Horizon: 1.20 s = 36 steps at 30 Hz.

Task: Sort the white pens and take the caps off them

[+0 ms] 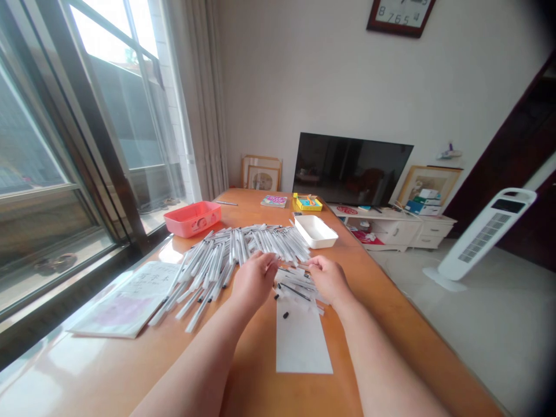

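Observation:
My left hand [256, 279] is closed in a pinch at the near edge of a big pile of translucent white pen barrels [217, 255]. Opposite it, my right hand [330, 280] also pinches with thumb and finger. Whatever thin piece either hand holds is too small to make out. Between and below the hands lies a white sheet of paper [302, 347]. Loose pen parts, including a dark pen refill [296, 292], are scattered on its far end. A small black cap [285, 315] rests on the paper, with others near my left fingertips.
A red plastic basket [193, 220] stands beyond the pile at left, a white tray [315, 231] at right. A notebook [125, 304] lies on the left of the wooden table [256, 359]. Farther back are a yellow box [307, 202] and a purple booklet [273, 201].

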Available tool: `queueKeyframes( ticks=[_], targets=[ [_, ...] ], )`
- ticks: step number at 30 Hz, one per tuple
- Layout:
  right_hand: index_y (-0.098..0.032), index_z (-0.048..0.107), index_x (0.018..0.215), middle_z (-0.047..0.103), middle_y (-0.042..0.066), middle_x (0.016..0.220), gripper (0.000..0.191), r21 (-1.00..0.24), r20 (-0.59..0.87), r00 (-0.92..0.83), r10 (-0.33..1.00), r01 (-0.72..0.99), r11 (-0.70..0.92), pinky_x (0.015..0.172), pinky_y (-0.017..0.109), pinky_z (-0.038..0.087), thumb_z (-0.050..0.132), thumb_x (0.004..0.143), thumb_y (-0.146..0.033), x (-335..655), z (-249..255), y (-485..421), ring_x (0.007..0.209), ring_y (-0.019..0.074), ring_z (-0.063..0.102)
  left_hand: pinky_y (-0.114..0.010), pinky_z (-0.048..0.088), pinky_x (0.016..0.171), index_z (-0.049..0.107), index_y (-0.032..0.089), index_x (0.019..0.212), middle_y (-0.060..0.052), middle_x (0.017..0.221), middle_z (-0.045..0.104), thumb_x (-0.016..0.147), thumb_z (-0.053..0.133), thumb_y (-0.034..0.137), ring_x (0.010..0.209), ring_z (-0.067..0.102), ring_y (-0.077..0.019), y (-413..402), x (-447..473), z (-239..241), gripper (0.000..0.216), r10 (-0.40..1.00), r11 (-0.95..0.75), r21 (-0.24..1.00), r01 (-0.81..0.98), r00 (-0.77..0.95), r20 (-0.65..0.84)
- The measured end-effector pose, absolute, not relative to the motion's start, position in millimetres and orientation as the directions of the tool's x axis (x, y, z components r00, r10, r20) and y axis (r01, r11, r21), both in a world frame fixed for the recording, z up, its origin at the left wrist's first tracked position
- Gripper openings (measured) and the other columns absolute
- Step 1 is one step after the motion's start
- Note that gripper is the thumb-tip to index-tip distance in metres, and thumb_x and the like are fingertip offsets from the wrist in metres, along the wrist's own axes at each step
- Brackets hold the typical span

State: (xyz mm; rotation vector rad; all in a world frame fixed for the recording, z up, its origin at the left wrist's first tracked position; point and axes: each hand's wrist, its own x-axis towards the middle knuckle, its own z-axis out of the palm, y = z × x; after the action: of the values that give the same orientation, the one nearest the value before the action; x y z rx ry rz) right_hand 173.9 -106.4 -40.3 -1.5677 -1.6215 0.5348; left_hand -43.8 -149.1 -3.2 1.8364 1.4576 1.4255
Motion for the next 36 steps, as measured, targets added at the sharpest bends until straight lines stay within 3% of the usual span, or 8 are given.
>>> queueKeyframes(
  ticks=[3,5,10,16,25,32,36],
  targets=[
    [-0.026,0.073,0.089,0.073,0.002,0.077,0.021,-0.765,0.245,0.089,0.965,0.629,0.136,0.060,0.028,0.040,0.055,0.082,-0.033,173.9,-35.8,-108.6,0.068,0.0200,0.062,-0.027,0.039,0.068,0.075,0.028,0.084,-0.005,0.086,0.064,0.085,0.067,0.031,0.075,0.060,-0.0199,-150.8,-33.6,-14.2,0.009,0.893,-0.415,0.648,0.638,0.149,0.425],
    [-0.026,0.073,0.090,0.073,0.002,0.076,0.021,-0.766,0.240,0.092,0.966,0.630,0.130,0.059,0.028,0.039,0.055,0.082,-0.033,174.3,-31.6,-110.2,0.066,0.0198,0.062,-0.028,0.042,0.071,0.077,0.029,0.095,-0.007,0.096,0.067,0.082,0.069,0.027,0.084,0.063,-0.0239,-150.3,-28.1,-21.6,0.015,0.893,-0.435,0.595,0.676,0.235,0.385],
    [-0.026,0.073,0.082,0.071,0.000,0.070,0.018,-0.741,0.224,0.040,0.974,0.657,0.143,0.057,0.028,0.036,0.058,0.081,-0.034,174.4,-24.8,-117.1,0.062,0.0187,0.059,-0.032,0.046,0.077,0.076,0.027,0.100,-0.009,0.101,0.069,0.078,0.064,0.016,0.090,0.066,-0.0272,-147.7,-26.9,-28.9,0.028,0.890,-0.452,0.525,0.721,0.320,0.325],
    [-0.026,0.072,0.070,0.066,0.001,0.060,0.013,-0.628,0.123,-0.084,0.989,0.765,0.143,0.053,0.028,0.028,0.067,0.077,-0.037,163.3,-24.9,-131.4,0.054,0.0167,0.053,-0.029,0.043,0.070,0.074,0.024,0.081,-0.007,0.091,0.069,0.072,0.057,0.008,0.078,0.065,-0.0228,-148.7,-37.5,-21.5,0.025,0.920,-0.390,0.543,0.744,0.289,0.265],
    [-0.036,0.076,0.103,0.076,-0.002,0.093,0.024,-0.513,0.041,-0.265,0.963,0.822,0.248,0.066,0.027,0.039,0.063,0.083,-0.038,139.4,-15.7,-147.4,0.085,0.0213,0.066,-0.027,0.041,0.066,0.065,0.021,0.075,-0.005,0.082,0.069,0.072,0.052,0.011,0.075,0.062,-0.0197,-143.7,-64.9,-14.2,0.017,0.954,-0.299,0.404,0.864,0.260,0.151],
    [-0.041,0.069,0.125,0.073,-0.001,0.118,0.041,-0.450,0.145,-0.331,0.932,0.817,0.360,0.084,0.032,0.046,0.059,0.087,-0.029,125.1,-19.5,-152.4,0.107,0.0249,0.065,-0.028,0.035,0.060,0.062,0.023,0.079,-0.004,0.080,0.069,0.073,0.052,0.013,0.070,0.060,-0.0193,-138.5,-84.0,-15.8,0.014,0.981,-0.157,0.338,0.928,0.106,0.164],
    [-0.039,0.069,0.125,0.069,0.002,0.124,0.041,-0.403,0.194,-0.221,0.956,0.870,0.283,0.086,0.033,0.044,0.058,0.088,-0.025,127.9,-18.3,-149.3,0.108,0.0241,0.064,-0.028,0.037,0.062,0.064,0.023,0.084,-0.005,0.088,0.071,0.076,0.052,0.015,0.074,0.061,-0.0200,-134.2,-91.7,-10.9,0.017,0.983,-0.046,0.349,0.936,-0.020,0.184]
  ],
)
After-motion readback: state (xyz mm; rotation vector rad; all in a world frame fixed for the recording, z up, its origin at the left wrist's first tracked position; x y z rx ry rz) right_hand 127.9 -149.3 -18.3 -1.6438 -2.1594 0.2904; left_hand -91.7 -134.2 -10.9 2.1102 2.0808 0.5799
